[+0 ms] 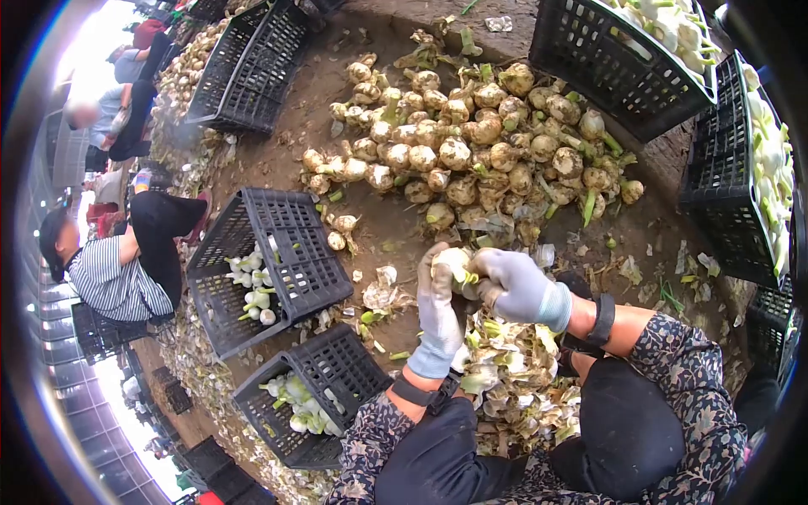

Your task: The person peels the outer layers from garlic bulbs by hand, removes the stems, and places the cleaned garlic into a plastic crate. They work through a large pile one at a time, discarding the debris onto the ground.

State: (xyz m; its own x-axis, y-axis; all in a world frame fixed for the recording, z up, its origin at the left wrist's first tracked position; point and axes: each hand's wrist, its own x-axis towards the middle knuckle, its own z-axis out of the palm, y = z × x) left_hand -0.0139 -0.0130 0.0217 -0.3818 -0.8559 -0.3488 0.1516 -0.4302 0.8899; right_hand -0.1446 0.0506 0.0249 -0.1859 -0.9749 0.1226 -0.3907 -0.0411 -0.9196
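Note:
A pale, partly peeled bulb (452, 263) is held between my two gloved hands, above a heap of loose skins (513, 370). My left hand (438, 307) wraps its fingers round the bulb's left side. On the other side, my right hand (513, 284) has its fingers curled against the bulb at its greenish part. Both gloves are grey-white and dirty. Beyond my hands a large pile of unpeeled brown bulbs (488, 151), some with green stem stubs, lies on the dirt ground.
Black crates with peeled bulbs stand at left (316, 252) and lower left (345, 370). Full crates stand at upper right (623, 76) and right (728, 185). Another crate (257, 71) is at upper left. A person in a striped shirt (118, 282) and other people sit at far left.

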